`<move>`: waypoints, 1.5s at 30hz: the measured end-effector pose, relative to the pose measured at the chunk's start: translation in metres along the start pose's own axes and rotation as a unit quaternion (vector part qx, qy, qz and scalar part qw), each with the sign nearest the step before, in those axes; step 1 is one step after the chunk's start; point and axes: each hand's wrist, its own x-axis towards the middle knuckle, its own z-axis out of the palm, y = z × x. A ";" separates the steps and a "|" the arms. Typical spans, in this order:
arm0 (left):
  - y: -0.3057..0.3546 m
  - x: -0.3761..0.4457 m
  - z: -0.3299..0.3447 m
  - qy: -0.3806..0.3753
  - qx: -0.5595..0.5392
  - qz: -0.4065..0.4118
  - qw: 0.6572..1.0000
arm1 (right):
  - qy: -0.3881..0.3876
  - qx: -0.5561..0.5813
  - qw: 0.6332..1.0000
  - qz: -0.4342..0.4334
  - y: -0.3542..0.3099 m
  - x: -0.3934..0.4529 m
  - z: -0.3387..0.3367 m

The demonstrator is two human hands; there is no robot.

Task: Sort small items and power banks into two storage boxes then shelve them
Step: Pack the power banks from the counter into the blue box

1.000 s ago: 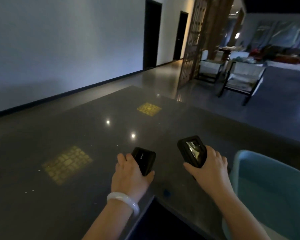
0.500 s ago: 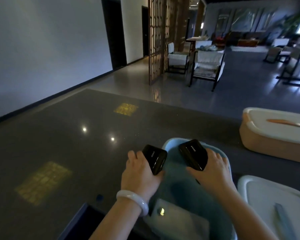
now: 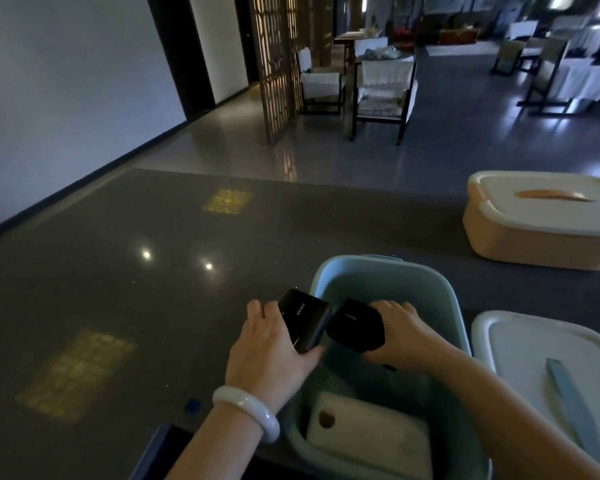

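Head view | left hand (image 3: 269, 355) grasps black power bank (image 3: 303, 320) at near-left rim of blue box (image 3: 444, 306); right hand (image 3: 400, 336) grasps second power bank (image 3: 355, 325) over its interior | judged dense, rigid, smooth-cased: hold across the sides | white item (image 3: 368, 441) inside unidentified; fingertips hidden; box's near end cut off.

left hand (image 3: 271, 355): curled, gripping | right hand (image 3: 407, 337): curled, gripping
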 end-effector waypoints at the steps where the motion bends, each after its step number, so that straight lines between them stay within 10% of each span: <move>1: -0.001 0.000 0.000 0.000 0.008 0.006 1.000 | -0.022 -0.006 1.000 -0.009 0.000 0.002 0.004; 8: -0.002 0.001 0.002 0.000 0.042 0.018 0.999 | -0.147 -0.062 0.987 -0.019 0.006 0.010 0.023; 45: -0.005 0.001 0.003 0.002 0.061 0.039 0.997 | -0.214 0.011 0.977 -0.009 0.003 0.012 0.028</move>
